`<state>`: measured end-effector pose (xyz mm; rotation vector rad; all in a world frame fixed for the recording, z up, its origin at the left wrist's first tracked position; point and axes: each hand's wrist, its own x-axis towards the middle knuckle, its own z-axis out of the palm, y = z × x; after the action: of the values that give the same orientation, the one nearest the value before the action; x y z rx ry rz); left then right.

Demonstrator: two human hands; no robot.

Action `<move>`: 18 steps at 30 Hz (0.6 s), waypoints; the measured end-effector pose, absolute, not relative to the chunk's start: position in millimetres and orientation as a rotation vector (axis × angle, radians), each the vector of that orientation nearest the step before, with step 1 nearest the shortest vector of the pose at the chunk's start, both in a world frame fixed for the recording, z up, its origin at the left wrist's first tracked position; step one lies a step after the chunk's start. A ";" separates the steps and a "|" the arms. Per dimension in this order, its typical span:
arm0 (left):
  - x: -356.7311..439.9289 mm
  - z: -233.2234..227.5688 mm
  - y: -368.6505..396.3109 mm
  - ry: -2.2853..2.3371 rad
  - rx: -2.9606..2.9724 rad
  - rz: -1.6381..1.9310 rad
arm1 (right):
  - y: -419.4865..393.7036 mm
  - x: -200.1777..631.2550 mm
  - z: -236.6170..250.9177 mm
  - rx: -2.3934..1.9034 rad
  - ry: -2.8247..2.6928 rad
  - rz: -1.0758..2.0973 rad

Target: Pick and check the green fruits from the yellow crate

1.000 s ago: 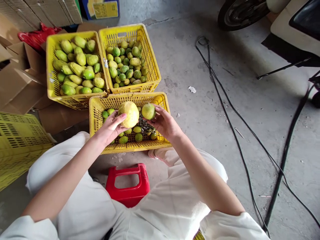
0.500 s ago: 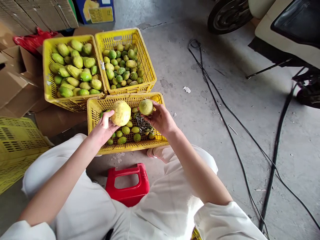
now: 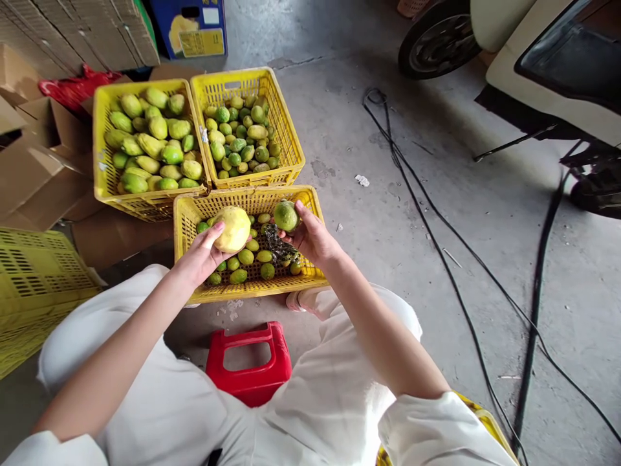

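My left hand [image 3: 204, 254] is closed around a large pale yellow citrus fruit [image 3: 233, 230], thumb on its near side. In my right hand [image 3: 313, 238] is a smaller round green citrus fruit [image 3: 286, 215], gripped between thumb and fingers. Both fruits are held above the near yellow crate [image 3: 252, 292], a short gap apart. Inside that crate lie several small green-yellow fruits [image 3: 246, 257] and a crumpled piece of dark, shiny plastic [image 3: 279, 243]. Parts of the crate's contents are hidden behind my hands.
Beyond stand a left crate [image 3: 101, 188] of larger fruits and a right crate [image 3: 291, 139] of smaller ones. A red plastic stool [image 3: 250, 382] sits between my legs. Cardboard [image 3: 33, 175] lies at left; black cables [image 3: 436, 239] and a parked vehicle [image 3: 509, 77] are at right.
The fruit in my right hand has been turned, now showing a greener side. The large yellow fruit has tilted and sits slightly lower. The whole view has shifted a little.
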<state>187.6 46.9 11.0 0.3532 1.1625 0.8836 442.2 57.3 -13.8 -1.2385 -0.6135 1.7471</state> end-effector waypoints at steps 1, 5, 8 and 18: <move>187.0 10.6 47.3 1.169 0.329 0.884 | 58.0 441.7 -15.5 -1.222 -0.612 1.755; 186.6 12.8 50.5 1.230 0.198 0.889 | 58.8 438.5 -19.3 -1.136 -0.597 1.781; 187.3 16.4 54.1 1.324 0.125 0.949 | 58.1 436.8 -19.5 -1.122 -0.593 1.830; 169.7 15.2 63.0 1.468 -0.109 1.003 | 54.9 422.1 -31.1 -1.345 -0.298 1.878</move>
<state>169.7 63.0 15.2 -0.1087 1.4683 1.0029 422.1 54.9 -31.1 -1.3449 -0.2979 1.8779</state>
